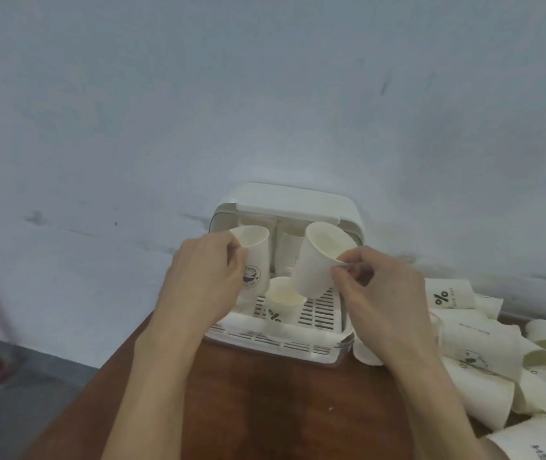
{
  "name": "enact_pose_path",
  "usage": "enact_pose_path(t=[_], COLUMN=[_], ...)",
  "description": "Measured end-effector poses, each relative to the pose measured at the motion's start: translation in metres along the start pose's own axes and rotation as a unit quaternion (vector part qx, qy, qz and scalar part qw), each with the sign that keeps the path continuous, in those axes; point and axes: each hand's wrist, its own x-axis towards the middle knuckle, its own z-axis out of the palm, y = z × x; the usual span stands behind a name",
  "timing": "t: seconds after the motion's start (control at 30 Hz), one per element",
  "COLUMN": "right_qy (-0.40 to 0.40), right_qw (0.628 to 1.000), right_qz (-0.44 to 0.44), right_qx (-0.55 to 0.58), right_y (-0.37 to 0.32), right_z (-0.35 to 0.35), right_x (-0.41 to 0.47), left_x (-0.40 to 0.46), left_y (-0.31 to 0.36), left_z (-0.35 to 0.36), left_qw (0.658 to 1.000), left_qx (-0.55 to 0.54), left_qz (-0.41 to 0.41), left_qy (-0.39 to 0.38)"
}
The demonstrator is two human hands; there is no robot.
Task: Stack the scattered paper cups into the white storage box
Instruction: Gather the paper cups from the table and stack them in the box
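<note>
Our left hand (203, 277) has its grip closed on a white paper cup with a round blue logo (254, 257); our right hand (376, 287) pinches the rim of a plain white paper cup (318, 260), tilted. Both are over the open white plastic storage box (285, 343) on the brown worktop (265, 410). Scattered cups (484, 376) lie right.

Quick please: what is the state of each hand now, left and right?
Left hand: closed on a logo cup.
Right hand: closed on a plain cup, pinching its rim.
</note>
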Motion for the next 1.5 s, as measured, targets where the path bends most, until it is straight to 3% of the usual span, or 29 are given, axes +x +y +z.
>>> enact_pose_path(t=[0.33,0.77,1.0,1.5], right_qy=[0.005,-0.005,-0.001,-0.007], right_qw=[1.0,1.0,1.0,0.997], right_qz=[0.009,0.016,-0.005,-0.058], right_qx=[-0.022,-0.009,-0.013,-0.047], right_y=[0.006,0.003,0.006,0.034], right_z=[0.013,0.018,0.021,0.069], right_x=[-0.001,-0.001,0.0,-0.006], left_x=[0.011,0.006,0.006,0.004], left_y=[-0.023,-0.042,-0.045,-0.045], left_z=[0.021,0.049,0.055,0.054], left_qw=[0.999,0.993,0.988,0.99], left_qx=[-0.003,-0.001,0.013,0.028], left_qz=[0.005,-0.068,-0.07,-0.049], left_qy=[0.048,-0.095,-0.14,-0.13])
